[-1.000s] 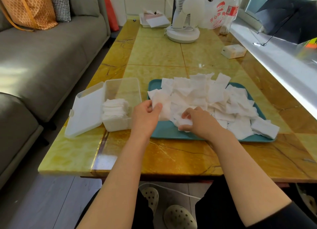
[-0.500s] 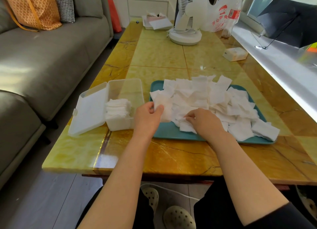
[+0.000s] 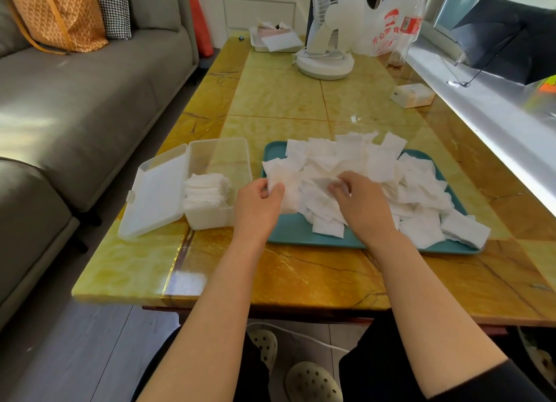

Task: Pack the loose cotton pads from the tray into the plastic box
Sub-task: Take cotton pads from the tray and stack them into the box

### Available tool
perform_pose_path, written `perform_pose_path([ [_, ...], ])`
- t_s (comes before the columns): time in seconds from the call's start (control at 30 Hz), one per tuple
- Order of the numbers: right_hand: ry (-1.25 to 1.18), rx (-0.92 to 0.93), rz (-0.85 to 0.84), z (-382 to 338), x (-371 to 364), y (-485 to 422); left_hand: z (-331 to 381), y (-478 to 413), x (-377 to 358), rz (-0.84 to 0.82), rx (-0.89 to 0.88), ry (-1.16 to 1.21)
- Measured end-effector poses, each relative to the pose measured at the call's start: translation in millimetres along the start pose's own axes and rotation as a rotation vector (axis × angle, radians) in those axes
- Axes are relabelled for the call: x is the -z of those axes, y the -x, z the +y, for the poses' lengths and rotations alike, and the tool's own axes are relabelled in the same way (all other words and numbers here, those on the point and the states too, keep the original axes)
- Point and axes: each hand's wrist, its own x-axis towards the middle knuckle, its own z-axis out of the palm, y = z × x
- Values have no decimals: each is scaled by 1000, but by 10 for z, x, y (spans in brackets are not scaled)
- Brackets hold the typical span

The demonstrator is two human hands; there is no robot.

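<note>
Hands: left hand point(image 3: 258, 203) pinches cotton pad point(image 3: 285, 187), right hand point(image 3: 361, 203) pinches pads point(image 3: 376, 166) on tray point(image 3: 301, 230) | bag point(image 3: 388, 19): red print 开心零食

Light: bright daylight; it comes from the right side
Glare: the sill point(image 3: 484, 115) is washed out white; the table point(image 3: 301, 281) shines
Shadows: dark under the table; a sunny patch on the sofa point(image 3: 75, 106)
Edges: straight lines bend near the corners
Sharpness: mostly clear; the cotton pads point(image 3: 379, 169) blur into one white heap
</note>
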Motion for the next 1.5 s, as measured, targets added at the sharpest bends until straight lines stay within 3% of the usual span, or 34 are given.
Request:
perform_pose_path([
  [0.1, -440, 13, 93, -195, 57, 29, -17, -25, -1, 17, 9, 18],
  [0.23, -739, 47, -163, -318, 113, 32, -49, -60, -1, 13, 16, 28],
  [0.37, -525, 122, -253, -242, 83, 60, -14, -53, 1, -33, 67, 86],
  [0.5, -291, 169, -177, -156, 45, 35, -27, -42, -18, -131, 67, 80],
  [0.7, -454, 201, -95, -238, 90, 34, -108, -92, -41, -134, 46, 23],
  [0.87, -399, 190, -318, -219, 76, 60, -104, -95, -45, -136, 42, 2],
  [1.27, -390, 144, -141, -214, 17, 41, -64, -44, -91, -267, 58, -47],
  [1.5, -373, 56, -174, -191, -39, 33, 31, -11, -103, -248, 165, -18],
])
